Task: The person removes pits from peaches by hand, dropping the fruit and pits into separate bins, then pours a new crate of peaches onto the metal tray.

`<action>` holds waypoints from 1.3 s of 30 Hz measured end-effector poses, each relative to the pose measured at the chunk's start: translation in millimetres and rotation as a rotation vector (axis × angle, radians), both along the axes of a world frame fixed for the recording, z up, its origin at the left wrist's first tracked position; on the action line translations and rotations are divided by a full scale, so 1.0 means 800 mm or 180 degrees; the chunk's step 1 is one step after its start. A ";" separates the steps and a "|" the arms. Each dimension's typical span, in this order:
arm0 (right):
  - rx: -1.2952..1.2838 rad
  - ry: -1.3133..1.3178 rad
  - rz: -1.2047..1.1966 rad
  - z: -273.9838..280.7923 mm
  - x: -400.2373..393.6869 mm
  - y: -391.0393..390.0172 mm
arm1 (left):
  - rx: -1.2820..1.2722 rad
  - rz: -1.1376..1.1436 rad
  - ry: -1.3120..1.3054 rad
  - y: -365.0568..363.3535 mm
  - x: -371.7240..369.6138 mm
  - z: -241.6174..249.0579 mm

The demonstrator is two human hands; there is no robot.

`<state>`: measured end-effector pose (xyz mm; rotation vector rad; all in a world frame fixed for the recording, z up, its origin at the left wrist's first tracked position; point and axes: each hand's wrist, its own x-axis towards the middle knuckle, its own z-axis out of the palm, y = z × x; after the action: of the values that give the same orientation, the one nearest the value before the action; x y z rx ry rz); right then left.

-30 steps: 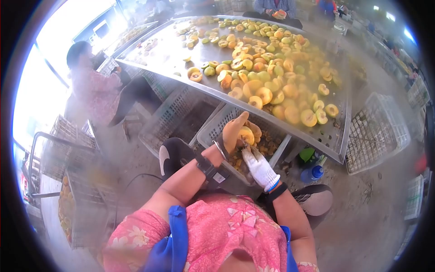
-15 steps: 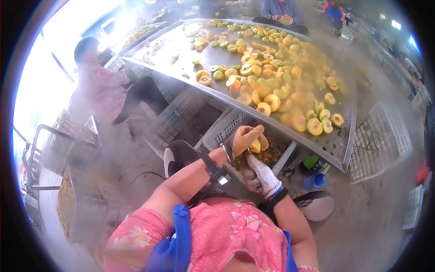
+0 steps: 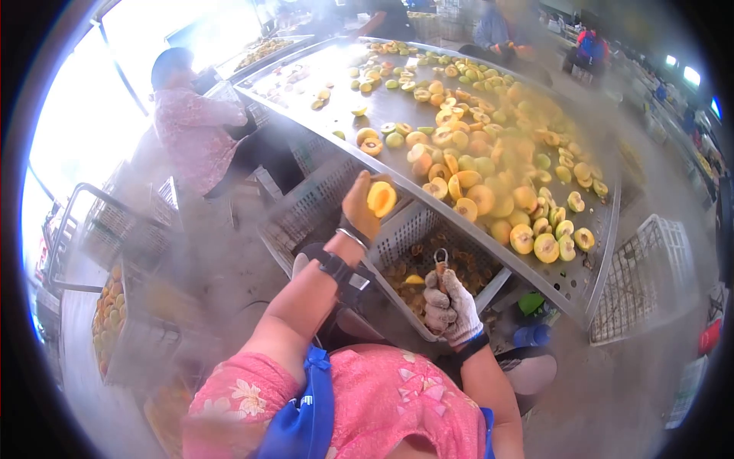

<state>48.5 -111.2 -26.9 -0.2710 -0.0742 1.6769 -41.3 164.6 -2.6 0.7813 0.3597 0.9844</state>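
Spreading across steel table (image 3: 336, 92): many halved peaches (image 3: 489, 176), already pitted by the look of it. Crate (image 3: 397, 237) below table edge filled with pits. Left hand (image 3: 359, 203) raised toward table, closed around peach half (image 3: 381, 199). Right hand (image 3: 451, 306), gloved, fisted around pitting tool (image 3: 441, 260) over crate. Much work judged done; remaining fruit not visible.

- The left hand (image 3: 361, 205), in an orange glove, is raised toward twelve o'clock on an outstretched bare forearm, its fingers (image 3: 372, 183) curled shut around something held at the palm.
- A black band and a thin bracelet circle the left wrist.
- The right hand (image 3: 451, 306), in a white knit glove, sits lower toward four o'clock, clenched in a fist with knuckles up, the forearm bent close to the body.
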 end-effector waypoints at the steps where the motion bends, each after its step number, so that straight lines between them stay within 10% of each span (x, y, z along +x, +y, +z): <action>1: 0.0052 0.0023 -0.0001 -0.005 0.006 0.000 | 0.0699 0.0847 0.0625 0.005 -0.010 0.031; 8: -0.0591 -0.0235 -0.0086 -0.016 0.004 0.006 | 0.4718 0.1018 0.2936 0.062 0.037 0.078; 14: -0.0685 -0.0446 -0.0147 -0.008 0.004 0.015 | 0.5447 -0.0543 0.4401 0.102 0.158 0.026; 21: -0.0894 -0.0766 -0.0239 0.003 0.002 0.010 | 0.4585 -0.0440 0.4818 0.089 0.161 0.052; 30: -0.0790 -0.1837 -0.0565 0.016 0.001 0.010 | 0.0145 -0.0727 0.0053 0.008 0.071 0.046; 35: -0.0819 -0.2614 -0.0939 0.021 -0.001 0.014 | -0.1346 -0.1696 -0.0995 -0.056 0.044 0.031; 39: -0.0667 -0.3457 -0.1431 0.015 -0.003 0.013 | -0.0984 -0.2053 -0.1011 -0.093 0.043 0.012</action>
<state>46.1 -101.2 -14.6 -1.2376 -0.5989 0.9344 -6.8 89.9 7.3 0.4018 -0.0274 0.4154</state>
